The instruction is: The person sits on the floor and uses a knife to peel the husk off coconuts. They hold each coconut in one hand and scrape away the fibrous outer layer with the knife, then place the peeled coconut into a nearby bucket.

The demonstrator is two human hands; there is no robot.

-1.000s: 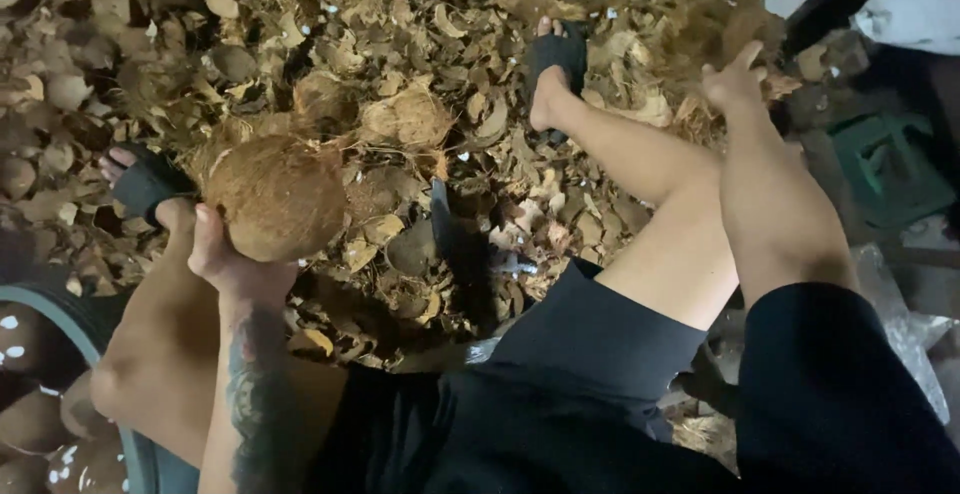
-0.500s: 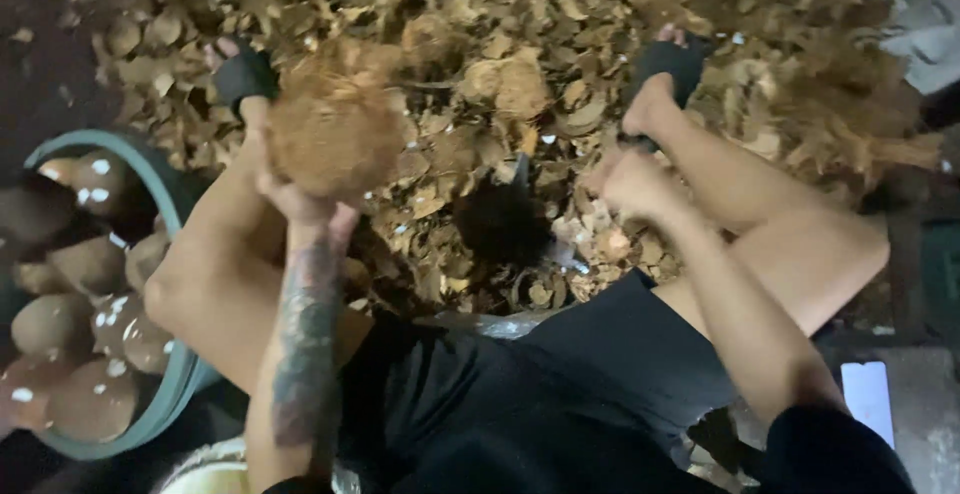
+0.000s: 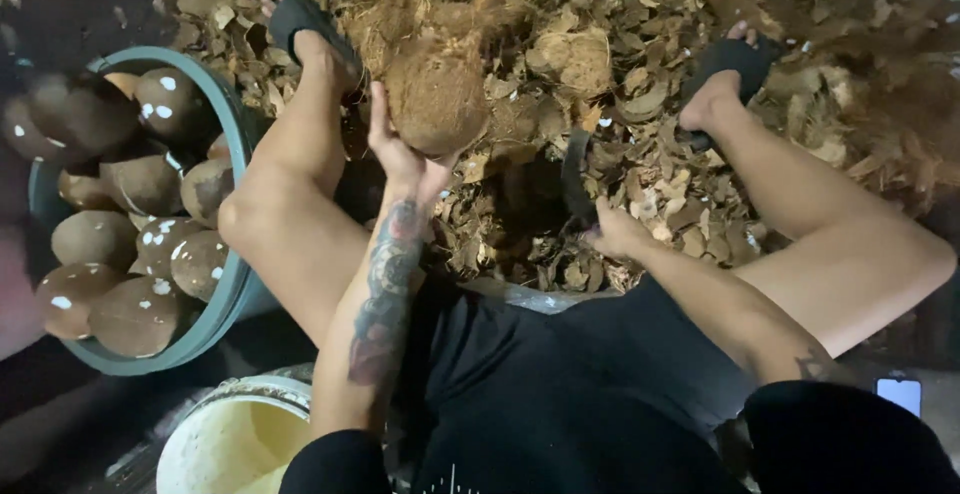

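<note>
My left hand (image 3: 403, 157) holds a brown fibrous coconut (image 3: 436, 92) from below, raised over the pile of husk pieces (image 3: 640, 44) between my spread legs. My right hand (image 3: 612, 231) is down low between my knees, closed around the handle of a dark curved blade (image 3: 574, 172) that stands up from the ground. The coconut is up and to the left of the blade, apart from it. My feet in black sandals rest on the husks at the upper left and upper right.
A grey-green tub (image 3: 215, 319) at the left holds several peeled brown coconuts (image 3: 140, 244). A white bucket (image 3: 235, 439) stands by my left leg at the bottom. A phone (image 3: 899, 394) lies at the lower right. Husk scraps cover the ground ahead.
My left hand has lifted the coconut higher and toward the middle. My right hand came back from the far right husks down to the blade. The view has swung left, showing the tub.
</note>
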